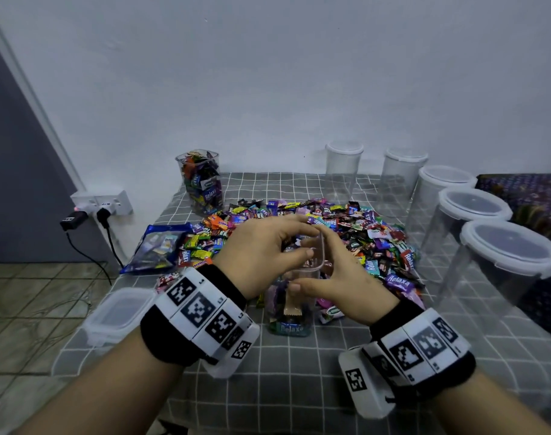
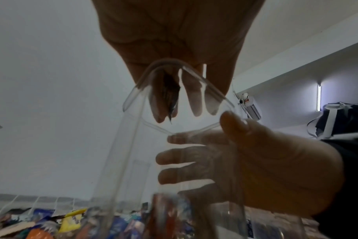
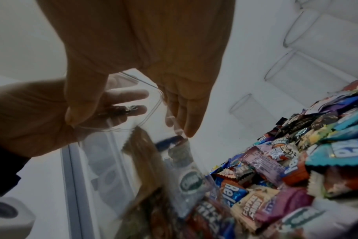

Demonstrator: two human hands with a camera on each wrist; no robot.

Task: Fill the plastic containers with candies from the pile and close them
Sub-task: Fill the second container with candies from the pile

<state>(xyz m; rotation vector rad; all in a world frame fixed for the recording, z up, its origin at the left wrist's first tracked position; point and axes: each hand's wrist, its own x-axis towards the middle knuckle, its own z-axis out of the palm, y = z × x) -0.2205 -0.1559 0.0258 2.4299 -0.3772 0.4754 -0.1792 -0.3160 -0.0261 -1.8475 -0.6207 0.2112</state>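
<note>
Dangling a dark candy (image 2: 170,95) between its fingers (image 2: 195,98), the left hand (image 1: 261,249) sits right over the open mouth of the clear container (image 1: 294,296). The right hand (image 1: 340,277) wraps its fingers (image 2: 180,158) round the container's wall just under the rim. It's partly filled, standing near the counter's (image 1: 299,387) front edge, touching the candy pile (image 1: 346,230) behind it.

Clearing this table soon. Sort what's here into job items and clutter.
Job:
open container, held by right hand, left hand dropping candy in
candy pile
filled jar
lidded containers
loose lid

Clutter:
blue bag
wall chargers
</note>
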